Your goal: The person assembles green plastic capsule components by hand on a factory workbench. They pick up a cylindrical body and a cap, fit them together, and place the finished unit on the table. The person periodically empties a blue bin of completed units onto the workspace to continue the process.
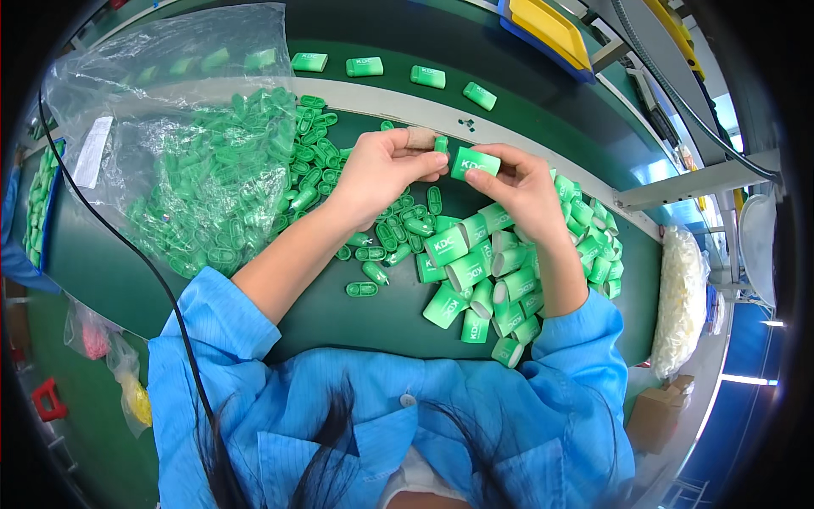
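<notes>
Between thumb and fingertips, my left hand (377, 170) pinches a small green plastic insert (442, 144); tape or a finger cover wraps one finger. My right hand (527, 191) grips a green-and-white printed sleeve (466, 161) just right of it, and a narrow gap separates the two pieces. Beneath and around my left forearm lie many loose green oval inserts (394, 231), spilling out of a large clear plastic bag (246, 42). A heap of similar printed sleeves (471, 270) spreads below and to the right of my right hand, some showing their hollow ends.
Beyond a pale rail (381, 97), several green pieces (365, 66) stand in a row on a green belt. A yellow tray (547, 30) sits at the far right. A bag of whitish pieces (681, 297) stands right of the table. One black cable (127, 225) runs down the left.
</notes>
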Demonstrator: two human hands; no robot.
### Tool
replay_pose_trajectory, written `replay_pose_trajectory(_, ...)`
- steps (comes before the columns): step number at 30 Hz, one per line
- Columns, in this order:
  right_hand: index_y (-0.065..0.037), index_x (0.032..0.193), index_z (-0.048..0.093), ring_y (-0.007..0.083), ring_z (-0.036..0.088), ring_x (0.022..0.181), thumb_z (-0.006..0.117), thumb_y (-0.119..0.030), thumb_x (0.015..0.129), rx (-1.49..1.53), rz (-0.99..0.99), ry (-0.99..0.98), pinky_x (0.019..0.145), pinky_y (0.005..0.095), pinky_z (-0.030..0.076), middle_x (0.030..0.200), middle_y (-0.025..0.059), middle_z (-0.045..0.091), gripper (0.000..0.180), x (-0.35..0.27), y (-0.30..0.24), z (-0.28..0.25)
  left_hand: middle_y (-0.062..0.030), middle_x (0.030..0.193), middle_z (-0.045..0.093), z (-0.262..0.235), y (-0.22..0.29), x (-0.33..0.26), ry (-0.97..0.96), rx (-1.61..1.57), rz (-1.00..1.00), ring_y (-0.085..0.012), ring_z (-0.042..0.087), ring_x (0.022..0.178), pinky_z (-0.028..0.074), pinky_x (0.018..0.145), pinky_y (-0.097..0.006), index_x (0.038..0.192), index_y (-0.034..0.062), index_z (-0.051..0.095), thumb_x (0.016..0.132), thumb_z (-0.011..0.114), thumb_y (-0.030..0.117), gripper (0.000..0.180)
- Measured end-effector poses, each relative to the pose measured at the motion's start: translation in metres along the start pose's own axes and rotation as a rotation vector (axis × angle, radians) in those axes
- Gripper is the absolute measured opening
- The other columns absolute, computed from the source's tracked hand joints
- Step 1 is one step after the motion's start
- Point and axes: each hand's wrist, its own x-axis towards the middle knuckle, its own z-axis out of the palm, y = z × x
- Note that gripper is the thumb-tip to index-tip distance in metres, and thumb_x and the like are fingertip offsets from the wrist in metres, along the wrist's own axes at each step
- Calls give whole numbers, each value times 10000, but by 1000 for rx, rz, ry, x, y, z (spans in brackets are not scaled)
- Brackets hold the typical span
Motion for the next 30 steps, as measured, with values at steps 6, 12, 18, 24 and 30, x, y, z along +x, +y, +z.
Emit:
replay_pose_trajectory(6,32,1075,595,70,576,717,671,-60,807,190,70,-21,619,219,484,866,49,641,294,-1,1,7,-77,988,654,5,-9,-3,36,151,102,-99,604,876,498,792,-251,1120,-28,603,832,654,101,320)
replay_pose_trajectory(12,42,1077,589,85,587,743,666,-31,805,196,39,-27,655,223,500,894,64,642,292,-9,0,5,-91,951,665,9,-1,-10,19,312,114,-110,622,835,511,769,-241,1103,-45,608,825,658,94,314)
replay_pose_trajectory(18,49,1093,585,113,600,790,669,-14,797,85,-3,46,714,238,512,927,70,620,314,-15,-7,9,-131,920,681,11,1,-11,36,389,224,-146,655,843,519,771,-256,1049,-69,618,800,662,95,302)
replay_pose_trajectory(24,25,1058,620,89,612,703,703,-49,766,8,-4,102,656,228,515,849,78,661,312,-14,-2,11,-149,886,669,22,-1,-21,67,667,352,-173,661,773,516,656,-311,1166,-74,530,854,565,35,333)
replay_pose_trajectory(30,14,1010,646,97,588,604,714,-61,750,-479,-286,332,573,229,505,757,91,647,279,-24,-24,40,-223,791,603,41,-27,-27,274,779,617,-390,611,735,487,601,-423,1252,-70,390,813,477,-63,447)
